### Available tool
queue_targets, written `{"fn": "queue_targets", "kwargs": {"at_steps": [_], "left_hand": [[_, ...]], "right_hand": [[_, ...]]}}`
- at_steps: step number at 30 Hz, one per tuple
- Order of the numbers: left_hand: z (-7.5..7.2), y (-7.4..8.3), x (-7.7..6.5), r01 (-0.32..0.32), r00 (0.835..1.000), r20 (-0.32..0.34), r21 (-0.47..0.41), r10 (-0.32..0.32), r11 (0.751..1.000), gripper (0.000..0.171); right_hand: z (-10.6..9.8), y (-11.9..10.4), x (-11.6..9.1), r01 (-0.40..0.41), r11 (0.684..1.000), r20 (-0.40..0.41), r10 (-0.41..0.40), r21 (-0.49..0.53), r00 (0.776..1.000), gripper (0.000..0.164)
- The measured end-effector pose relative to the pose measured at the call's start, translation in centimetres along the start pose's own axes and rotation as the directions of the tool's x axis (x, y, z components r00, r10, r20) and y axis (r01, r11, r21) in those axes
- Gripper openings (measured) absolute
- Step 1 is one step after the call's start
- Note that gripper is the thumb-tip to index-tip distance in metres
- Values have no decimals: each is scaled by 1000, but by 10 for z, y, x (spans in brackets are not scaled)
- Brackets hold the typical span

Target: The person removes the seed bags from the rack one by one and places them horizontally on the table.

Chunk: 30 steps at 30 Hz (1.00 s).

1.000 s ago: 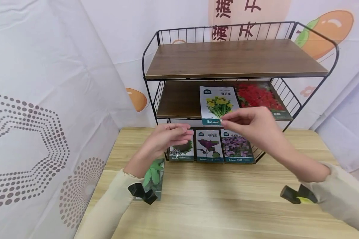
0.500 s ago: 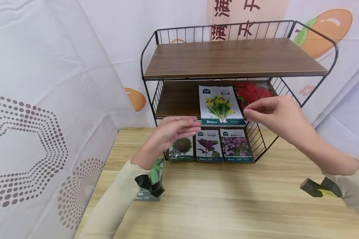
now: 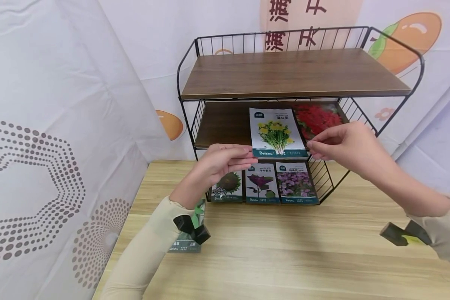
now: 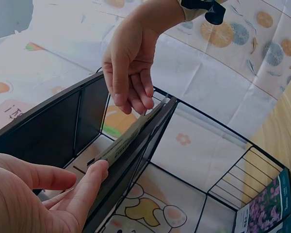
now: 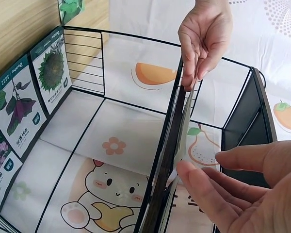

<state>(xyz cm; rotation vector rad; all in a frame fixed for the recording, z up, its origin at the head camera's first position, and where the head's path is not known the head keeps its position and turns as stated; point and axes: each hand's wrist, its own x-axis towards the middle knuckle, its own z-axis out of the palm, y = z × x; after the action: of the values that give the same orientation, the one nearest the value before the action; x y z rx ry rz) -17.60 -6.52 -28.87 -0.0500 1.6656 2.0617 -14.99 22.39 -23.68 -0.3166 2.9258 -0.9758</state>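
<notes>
A dandelion seed packet (image 3: 275, 131) with yellow flowers lies on the middle shelf, its lower edge at the shelf's front. At its lower left corner, the straight fingers of my left hand (image 3: 221, 162) touch the edge. My right hand (image 3: 354, 148) has its fingertips right at the packet's lower right edge, thumb and forefinger apart. In the right wrist view the packet (image 5: 184, 126) shows edge-on between both hands. Beside it lies a red-flower seed packet (image 3: 316, 118), partly covered by my right hand in the head view.
A black wire rack with brown shelves (image 3: 292, 73) stands on the wooden table (image 3: 270, 250). Its lowest level holds a sunflower packet (image 3: 228, 185), a purple-leaf packet (image 3: 261, 185) and a purple-flower packet (image 3: 297, 183). A green-leaf packet (image 3: 187, 246) lies under my left forearm.
My right hand has moved right, from the dandelion packet's bottom edge to its right edge. My left hand has moved right to the packet's lower left corner. The packet has hardly moved.
</notes>
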Motion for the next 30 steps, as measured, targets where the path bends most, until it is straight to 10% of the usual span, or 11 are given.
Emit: {"fn": "queue_targets", "kwargs": {"at_steps": [21, 30], "left_hand": [[9, 0, 7, 42, 998, -51, -47, -44, 998, 34], [10, 0, 6, 44, 997, -67, -53, -48, 998, 34]], "right_hand": [[3, 7, 10, -71, 991, 69, 64, 115, 996, 43], [0, 13, 15, -223, 906, 130, 188, 359, 974, 52]]}}
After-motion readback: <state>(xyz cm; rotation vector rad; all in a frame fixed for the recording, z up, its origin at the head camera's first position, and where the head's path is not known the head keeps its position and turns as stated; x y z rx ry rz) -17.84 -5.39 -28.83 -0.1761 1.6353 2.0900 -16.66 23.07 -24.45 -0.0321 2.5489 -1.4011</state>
